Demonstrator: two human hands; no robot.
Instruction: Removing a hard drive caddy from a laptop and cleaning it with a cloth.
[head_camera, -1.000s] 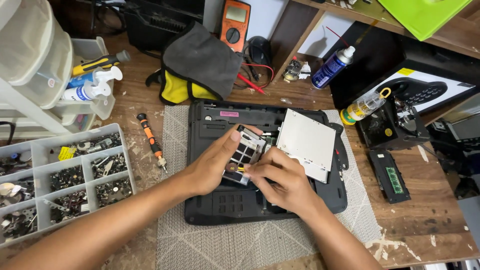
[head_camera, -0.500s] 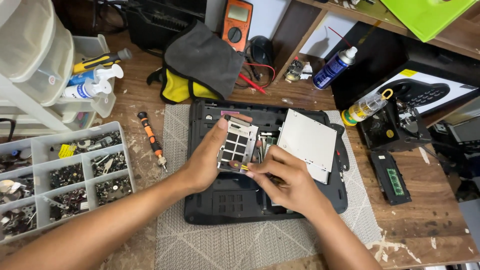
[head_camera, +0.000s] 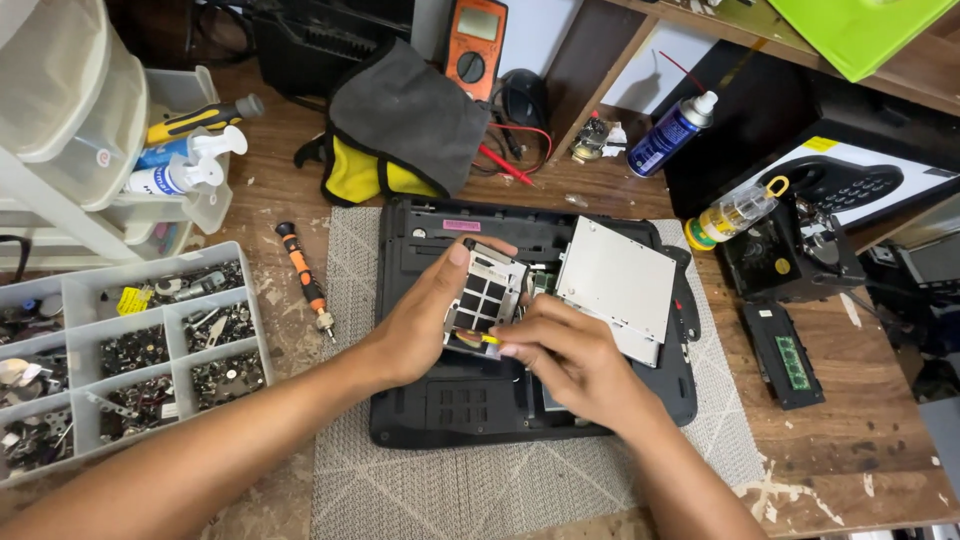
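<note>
A black laptop (head_camera: 450, 405) lies bottom-up on a grey mat, with its bays uncovered. My left hand (head_camera: 420, 325) grips a flat drive in a silver metal caddy (head_camera: 487, 295) and holds it tilted up over the open bay, thumb on its top edge. My right hand (head_camera: 570, 365) pinches a small yellow tab (head_camera: 489, 340) at the caddy's lower edge. A silver optical drive (head_camera: 620, 285) rests on the laptop just right of both hands.
An orange screwdriver (head_camera: 305, 280) lies left of the mat. A compartment tray (head_camera: 120, 350) of screws sits at far left. Behind the laptop are a grey-yellow pouch (head_camera: 405, 125), a multimeter (head_camera: 473, 45) and a spray can (head_camera: 672, 133). A memory module (head_camera: 783, 357) lies at right.
My left hand has tipped the caddy up out of the bay and keeps it raised. My right fingers have moved to its lower edge and now pinch the yellow tab.
</note>
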